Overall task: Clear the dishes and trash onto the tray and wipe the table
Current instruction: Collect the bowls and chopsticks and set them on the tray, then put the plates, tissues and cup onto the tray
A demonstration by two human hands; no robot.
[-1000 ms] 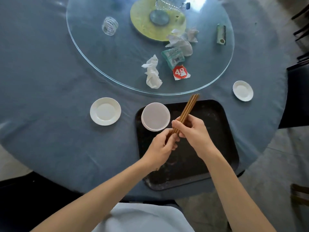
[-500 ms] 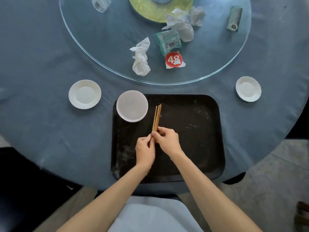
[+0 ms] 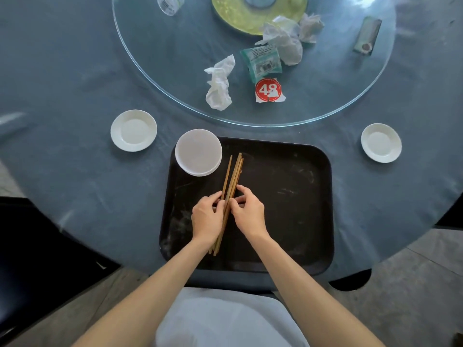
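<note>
Surveying from largest to smallest, we note the round table point(image 3: 62, 96) under its blue cloth, unwiped as far as we can judge. On it sits the glass turntable point(image 3: 160, 71), carrying most of what is left: a yellow-green plate point(image 3: 240, 23), two heaps of crumpled napkins point(image 3: 218, 83) point(image 3: 288, 38), a green wrapper point(image 3: 263, 61), a red "48" label point(image 3: 268, 90), a small clear cup point(image 3: 170, 5) and a greenish tube point(image 3: 367, 36).

The black tray point(image 3: 288, 209) lies at the near edge of the table, mostly bare. A white bowl point(image 3: 198, 152) sits at its far left corner, overhanging the rim. Two white saucers remain on the cloth, one left point(image 3: 134, 130) and one right point(image 3: 381, 143) of the tray.

The chopsticks point(image 3: 233, 176) lie on the tray, bundled, tips fanning slightly toward the bowl. Our left hand point(image 3: 206, 217) and right hand point(image 3: 250, 214) flank them, fingertips curled and pressed against the bundle from either side, squaring it rather than lifting it.

Progress, as we judge it: early. Bowl and chopsticks are on the tray; saucers, plate, cup, trash and wiping remain.
</note>
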